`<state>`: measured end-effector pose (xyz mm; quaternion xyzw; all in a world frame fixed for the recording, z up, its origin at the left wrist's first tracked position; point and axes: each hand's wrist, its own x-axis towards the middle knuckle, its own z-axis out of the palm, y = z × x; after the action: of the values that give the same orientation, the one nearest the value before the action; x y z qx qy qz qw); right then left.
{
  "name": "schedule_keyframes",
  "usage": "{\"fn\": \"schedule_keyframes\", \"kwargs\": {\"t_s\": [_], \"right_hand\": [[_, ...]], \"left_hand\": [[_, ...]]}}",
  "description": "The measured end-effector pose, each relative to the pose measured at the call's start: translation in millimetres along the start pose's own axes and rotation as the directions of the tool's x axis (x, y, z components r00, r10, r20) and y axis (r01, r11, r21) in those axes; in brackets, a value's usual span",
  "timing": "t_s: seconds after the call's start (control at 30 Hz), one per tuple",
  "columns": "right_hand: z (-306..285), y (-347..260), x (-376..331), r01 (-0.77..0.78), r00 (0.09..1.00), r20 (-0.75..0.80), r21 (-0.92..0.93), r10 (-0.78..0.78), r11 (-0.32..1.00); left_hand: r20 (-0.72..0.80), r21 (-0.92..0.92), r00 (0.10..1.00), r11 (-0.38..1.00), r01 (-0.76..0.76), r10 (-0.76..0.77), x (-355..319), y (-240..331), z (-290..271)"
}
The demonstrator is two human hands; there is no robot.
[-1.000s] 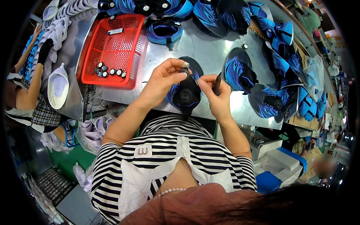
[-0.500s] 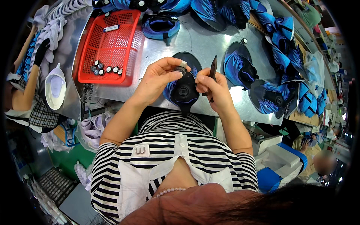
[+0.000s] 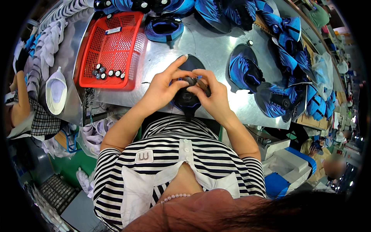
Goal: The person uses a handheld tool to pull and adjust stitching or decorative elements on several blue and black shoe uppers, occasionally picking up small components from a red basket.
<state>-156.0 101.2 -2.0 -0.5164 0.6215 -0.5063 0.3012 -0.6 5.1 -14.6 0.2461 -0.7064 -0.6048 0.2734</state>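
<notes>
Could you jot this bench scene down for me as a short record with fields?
Left hand: pinches a small dark part
Right hand: holds a dark tool, close to the left
Shoe: black and blue, under both hands
Basket: red, to the left; holds a marker and round pieces
Other shoes: blue, ahead and right

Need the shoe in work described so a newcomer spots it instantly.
On the metal table, find the red basket at the left. To its right, by the table's near edge, sits a black shoe with blue trim. The left hand and right hand meet over it, unlike the blue-and-black shoes lying untouched farther back and to the right.
</notes>
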Motion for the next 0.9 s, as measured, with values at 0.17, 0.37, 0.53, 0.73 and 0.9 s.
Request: {"fn": "schedule_keyframes", "kwargs": {"t_s": [0.17,0.37,0.53,0.73,0.9], "right_hand": [[-11.2,13.1,12.7,0.382,0.905,-0.032,-0.375,-0.424,0.844],[17.0,36.8,30.9,-0.338,0.915,0.117,0.745,0.387,0.575],[15.6,33.6,21.3,-0.239,0.948,0.013,0.687,0.317,0.687],[-14.7,18.5,15.8,-0.157,0.960,-0.033,0.756,0.277,0.635],[-20.3,26.0,11.7,-0.175,0.964,0.029,0.815,0.263,0.552]], "left_hand": [[0.047,0.503,0.958,0.822,-0.268,0.284,-17.1,4.4,-20.7],[0.368,0.406,0.867,0.781,-0.474,0.335,-33.7,10.2,-17.3],[-0.035,-0.355,0.996,0.933,0.060,-0.078,3.8,34.5,-11.8],[0.129,-0.185,0.970,0.956,0.230,-0.208,14.3,34.4,7.4],[0.154,-0.260,0.970,0.939,0.226,-0.191,15.6,22.5,13.7]]}}
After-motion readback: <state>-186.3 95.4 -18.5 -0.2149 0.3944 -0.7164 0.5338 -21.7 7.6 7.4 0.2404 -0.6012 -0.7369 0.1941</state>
